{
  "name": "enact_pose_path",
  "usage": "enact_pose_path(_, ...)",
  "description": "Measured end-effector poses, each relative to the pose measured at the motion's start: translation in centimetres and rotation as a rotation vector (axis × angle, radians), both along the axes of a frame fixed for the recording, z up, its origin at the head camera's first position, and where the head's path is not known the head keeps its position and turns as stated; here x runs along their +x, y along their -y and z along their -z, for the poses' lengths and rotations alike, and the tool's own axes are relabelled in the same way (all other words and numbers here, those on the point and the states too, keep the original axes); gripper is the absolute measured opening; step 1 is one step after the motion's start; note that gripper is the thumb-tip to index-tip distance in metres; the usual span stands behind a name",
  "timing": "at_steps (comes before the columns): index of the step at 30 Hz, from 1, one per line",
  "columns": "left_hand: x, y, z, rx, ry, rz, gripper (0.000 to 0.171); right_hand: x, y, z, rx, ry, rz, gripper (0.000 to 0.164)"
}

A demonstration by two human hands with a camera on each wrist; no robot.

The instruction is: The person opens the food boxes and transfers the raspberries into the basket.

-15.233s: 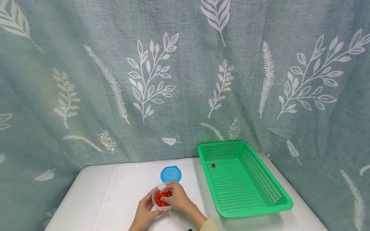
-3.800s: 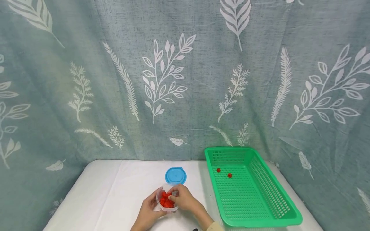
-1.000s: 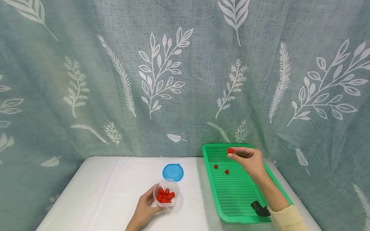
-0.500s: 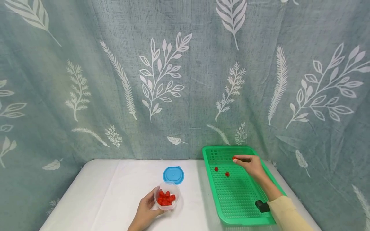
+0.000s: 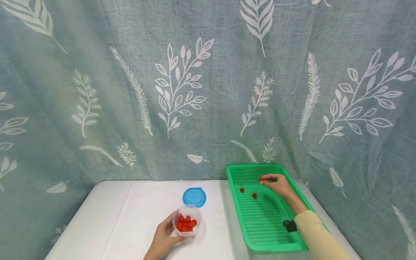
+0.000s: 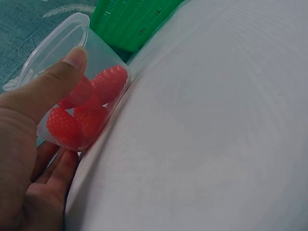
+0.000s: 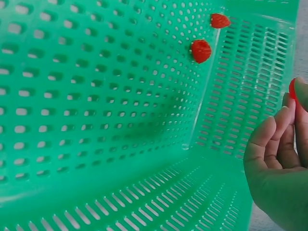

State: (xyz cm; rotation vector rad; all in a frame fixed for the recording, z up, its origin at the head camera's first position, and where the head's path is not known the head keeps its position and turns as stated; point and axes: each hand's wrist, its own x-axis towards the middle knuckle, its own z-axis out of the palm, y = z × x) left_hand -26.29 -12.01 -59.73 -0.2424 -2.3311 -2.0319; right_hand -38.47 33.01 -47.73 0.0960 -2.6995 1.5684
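My left hand (image 5: 165,236) grips a clear plastic tub (image 5: 182,233) from its left side, thumb and fingers round the wall. Inside lie several red raspberries (image 5: 185,225), also visible through the wall in the left wrist view. Over the far end of a green perforated basket (image 5: 247,231), my right hand (image 5: 277,184) pinches one raspberry (image 7: 292,89) between thumb and fingertips, most of it hidden. Two more raspberries, one to the left (image 5: 242,190) and one nearer (image 5: 254,195), rest apart on the basket floor.
A blue lid (image 5: 194,197) lies flat on the white-covered table (image 5: 130,224), just behind the tub. The basket takes up the table's right side, its walls rising around the right hand. A leaf-patterned curtain (image 5: 195,108) hangs behind.
My right hand has taken a raspberry from the tub, carried it over the basket and lowered it. A second raspberry came to lie in the basket earlier. The left hand keeps its grip.
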Motion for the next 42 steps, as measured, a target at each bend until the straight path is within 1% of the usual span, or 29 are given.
enact_pose_path(5,0.0,-0.1,0.0,0.009,-0.009,-0.005,0.092,-0.4,-0.1,0.4,0.03,-0.008,0.007,0.036)
enact_pose_path(10,0.0,-0.2,-0.1,0.018,0.002,0.003,0.093,-0.4,-0.2,0.3,0.058,-0.062,0.048,0.033)
enact_pose_path(13,0.0,-0.3,-0.2,0.023,0.001,0.001,0.093,-0.2,-0.2,-0.1,0.053,-0.091,0.066,0.031)
enact_pose_path(15,0.0,-0.3,-0.3,0.018,0.001,-0.001,0.093,0.1,0.0,-0.6,0.037,-0.097,0.057,0.03)
enact_pose_path(17,0.1,-0.3,-0.3,0.017,0.002,-0.001,0.093,0.7,0.4,-1.3,0.028,-0.094,0.038,0.031)
enact_pose_path(20,0.1,-0.2,-0.4,0.009,0.006,-0.001,0.093,2.1,1.7,-3.0,0.018,-0.091,-0.018,0.036)
enact_pose_path(25,0.0,-0.1,-0.4,-0.001,0.005,-0.004,0.092,5.3,5.0,-5.9,-0.026,-0.121,-0.14,0.039)
enact_pose_path(28,-0.1,-0.1,-0.3,0.003,0.004,-0.005,0.093,7.5,7.2,-7.0,-0.062,-0.16,-0.202,0.034)
enact_pose_path(31,-0.1,-0.2,-0.3,0.007,-0.001,-0.006,0.092,9.7,9.2,-7.5,-0.088,-0.202,-0.253,0.03)
enact_pose_path(34,0.0,-0.2,-0.2,0.005,-0.002,-0.006,0.092,11.7,11.5,-7.3,-0.123,-0.224,-0.267,0.026)
enact_pose_path(37,0.0,-0.2,-0.2,-0.011,-0.002,-0.007,0.092,13.3,14.1,-6.4,-0.128,-0.241,-0.271,0.022)
enact_pose_path(39,0.0,-0.2,-0.1,-0.017,0.0,-0.012,0.092,13.9,15.9,-5.4,-0.107,-0.255,-0.276,0.019)
enact_pose_path(42,0.0,-0.2,-0.1,-0.02,-0.008,-0.019,0.092,14.3,18.5,-3.4,-0.057,-0.278,-0.275,0.015)
